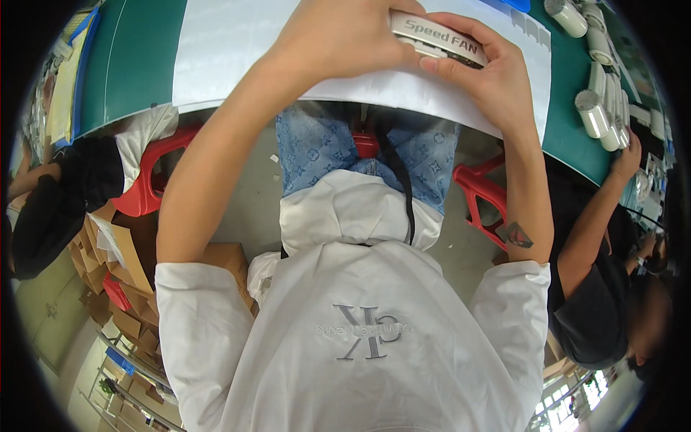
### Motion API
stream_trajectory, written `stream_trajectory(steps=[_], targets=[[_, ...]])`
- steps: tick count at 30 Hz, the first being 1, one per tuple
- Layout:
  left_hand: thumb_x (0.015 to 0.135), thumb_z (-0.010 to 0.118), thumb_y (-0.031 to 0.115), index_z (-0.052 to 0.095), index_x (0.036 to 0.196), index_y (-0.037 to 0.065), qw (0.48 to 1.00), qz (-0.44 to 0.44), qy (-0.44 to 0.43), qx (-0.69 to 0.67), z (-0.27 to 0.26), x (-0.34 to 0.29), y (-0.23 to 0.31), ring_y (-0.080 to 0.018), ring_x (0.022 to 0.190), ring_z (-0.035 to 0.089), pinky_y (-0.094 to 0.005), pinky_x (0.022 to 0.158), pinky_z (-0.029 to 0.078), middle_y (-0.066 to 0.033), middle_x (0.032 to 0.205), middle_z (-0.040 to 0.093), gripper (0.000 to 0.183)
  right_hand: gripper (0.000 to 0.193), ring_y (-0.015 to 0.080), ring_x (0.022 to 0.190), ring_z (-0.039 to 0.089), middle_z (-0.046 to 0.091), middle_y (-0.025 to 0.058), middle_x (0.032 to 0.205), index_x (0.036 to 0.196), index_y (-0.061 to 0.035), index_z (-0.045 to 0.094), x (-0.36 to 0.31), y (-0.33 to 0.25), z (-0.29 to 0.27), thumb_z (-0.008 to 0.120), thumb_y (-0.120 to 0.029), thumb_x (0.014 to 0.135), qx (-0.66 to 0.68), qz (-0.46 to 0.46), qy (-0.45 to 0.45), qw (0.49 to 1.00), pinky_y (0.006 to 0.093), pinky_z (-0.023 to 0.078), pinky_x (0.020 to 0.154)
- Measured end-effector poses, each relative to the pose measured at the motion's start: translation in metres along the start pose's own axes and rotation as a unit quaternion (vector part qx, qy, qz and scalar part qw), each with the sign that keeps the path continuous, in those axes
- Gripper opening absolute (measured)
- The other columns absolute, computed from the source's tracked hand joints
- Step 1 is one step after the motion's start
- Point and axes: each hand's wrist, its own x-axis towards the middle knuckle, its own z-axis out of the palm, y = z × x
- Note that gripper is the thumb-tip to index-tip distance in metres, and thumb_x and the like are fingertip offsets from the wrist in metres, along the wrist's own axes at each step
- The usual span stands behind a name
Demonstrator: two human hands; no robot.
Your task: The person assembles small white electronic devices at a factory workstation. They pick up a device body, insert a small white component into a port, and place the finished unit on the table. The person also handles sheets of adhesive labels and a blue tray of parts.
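Above the sheet-covered table, at the top of the head view, I hold a white plastic fan body (pixel 437 36) with grey print along its side. A dark slot or seam shows along its lower edge. My left hand (pixel 345 39) is closed around its left end, thumb along the near side. My right hand (pixel 493 68) grips the right end, with the fingers over the top and the thumb pressed near the lower edge. The palms hide both ends of the fan body. Beneath my hands lies a white sheet (pixel 230 54).
The sheet lies on a green tabletop (pixel 140 57). Several white cylindrical parts (pixel 592 114) lie at the right, near a co-worker's hand (pixel 628 155). Another person's dark sleeve (pixel 50 223) shows at the left. Red stools (pixel 147 180) and cardboard boxes (pixel 133 248) stand below table height.
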Motion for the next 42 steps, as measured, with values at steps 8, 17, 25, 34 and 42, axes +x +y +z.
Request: stream_trajectory(steps=[8,17,25,34,42], targets=[[0.071,0.081,0.023,0.067,0.108,0.005,0.984,-0.064,0.039,-0.161,-0.027,-0.035,0.026,-0.0171,0.098,0.06,-0.0299,0.082,0.05,-0.005,0.103,0.066,0.044,0.051,0.0164,0.09,0.065,0.069,0.0113,0.107,0.114,-0.0004,0.067,-0.037,-0.042,-0.005,0.084,-0.018,0.069,0.003,-0.026,0.02,0.999,0.0296,0.053,0.079],[0.096,0.058,0.028,0.057,0.123,0.005,0.864,-0.329,-0.052,-0.378,0.073,-0.158,0.014,-0.0138,0.098,0.059,-0.0272,0.087,0.046,-0.0069,0.105,0.064,0.036,0.051,0.0254,0.087,0.066,0.067,0.0128,0.096,0.113,0.0037,0.065,-0.154,0.006,0.068,0.084,-0.02,0.071,-0.083,-0.094,-0.007,0.992,0.0325,0.053,0.079],[0.091,0.059,0.036,0.065,0.105,0.002,0.844,-0.31,-0.048,-0.436,0.216,-0.112,-0.085,-0.0165,0.092,0.062,-0.0297,0.08,0.049,-0.0104,0.103,0.067,0.037,0.017,0.0158,0.091,0.064,0.068,0.0089,0.097,0.096,0.0005,0.065,-0.155,0.083,0.122,0.058,-0.015,0.097,0.458,0.324,0.259,0.786,0.0288,0.052,0.081],[0.093,0.058,0.032,0.057,0.127,0.003,0.919,-0.313,-0.084,-0.223,0.249,-0.087,-0.132,-0.0223,0.107,0.06,-0.0348,0.087,0.048,-0.0128,0.125,0.062,0.044,0.021,0.018,0.085,0.065,0.069,0.0131,0.095,0.091,0.0029,0.064,-0.116,0.114,0.153,0.061,-0.018,0.095,0.389,0.337,0.389,0.764,0.0296,0.052,0.081],[0.094,0.057,0.023,0.061,0.119,0.001,0.906,-0.279,-0.136,-0.289,0.287,-0.098,-0.187,-0.0188,0.095,0.061,-0.0329,0.083,0.049,-0.0105,0.11,0.065,0.033,0.052,0.0294,0.094,0.065,0.068,0.0218,0.104,0.096,0.005,0.064,-0.093,0.13,0.174,0.049,-0.045,0.094,0.434,0.38,0.391,0.717,0.0377,0.051,0.089]])
